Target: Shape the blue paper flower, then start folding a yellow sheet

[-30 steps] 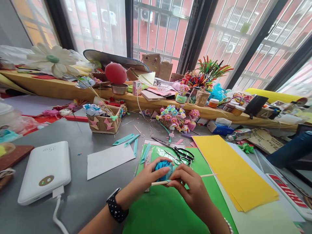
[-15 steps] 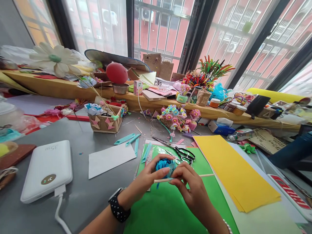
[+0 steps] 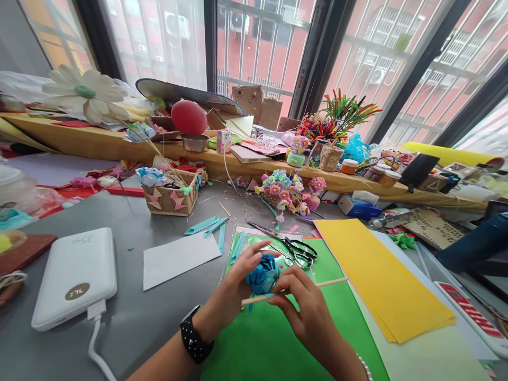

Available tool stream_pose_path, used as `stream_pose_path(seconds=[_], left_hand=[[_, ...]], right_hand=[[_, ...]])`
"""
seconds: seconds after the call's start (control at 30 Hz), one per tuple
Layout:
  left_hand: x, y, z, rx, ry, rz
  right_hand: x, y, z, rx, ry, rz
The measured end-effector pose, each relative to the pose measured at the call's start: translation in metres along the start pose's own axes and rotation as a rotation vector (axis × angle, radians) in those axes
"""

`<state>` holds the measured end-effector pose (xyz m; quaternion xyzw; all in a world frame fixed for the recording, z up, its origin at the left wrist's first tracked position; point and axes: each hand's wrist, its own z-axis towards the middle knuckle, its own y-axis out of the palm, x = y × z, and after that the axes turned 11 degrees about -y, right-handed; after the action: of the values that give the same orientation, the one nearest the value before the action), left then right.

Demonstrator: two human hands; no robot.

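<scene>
My left hand (image 3: 232,288) cups a folded blue paper flower (image 3: 262,275) from its left side, fingers curled round it. With thumb and fingers, my right hand (image 3: 304,309) pinches a thin wooden stick (image 3: 329,283) that runs under the flower and out to the right. Both hands hover over a green paper sheet (image 3: 270,344). A black dotted watch sits on my left wrist (image 3: 194,338).
Black scissors (image 3: 296,248) lie just beyond the flower. A yellow paper stack (image 3: 377,280) is on the right, a white sheet (image 3: 178,256) and a white power bank (image 3: 75,275) on the left. A cardboard box (image 3: 170,198) and craft flowers (image 3: 283,190) stand farther back.
The blue flower has turned in my left hand and shows more of its folds. The stick has tilted, its right end now higher. Both hands stay in the same spot.
</scene>
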<state>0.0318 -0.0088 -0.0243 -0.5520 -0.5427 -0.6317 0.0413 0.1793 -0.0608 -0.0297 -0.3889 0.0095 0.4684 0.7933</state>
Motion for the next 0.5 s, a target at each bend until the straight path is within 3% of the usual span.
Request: stream_pose_path(seconds=[0.33,0.5], left_hand=[[0.000,0.004,0.001,0.084,-0.146,-0.317],[0.000,0.004,0.001,0.105,-0.157,-0.355]], right_hand=[[0.000,0.013,-0.003,0.086,-0.073,-0.138],[-0.003,0.015,-0.003,0.145,-0.109,-0.200]])
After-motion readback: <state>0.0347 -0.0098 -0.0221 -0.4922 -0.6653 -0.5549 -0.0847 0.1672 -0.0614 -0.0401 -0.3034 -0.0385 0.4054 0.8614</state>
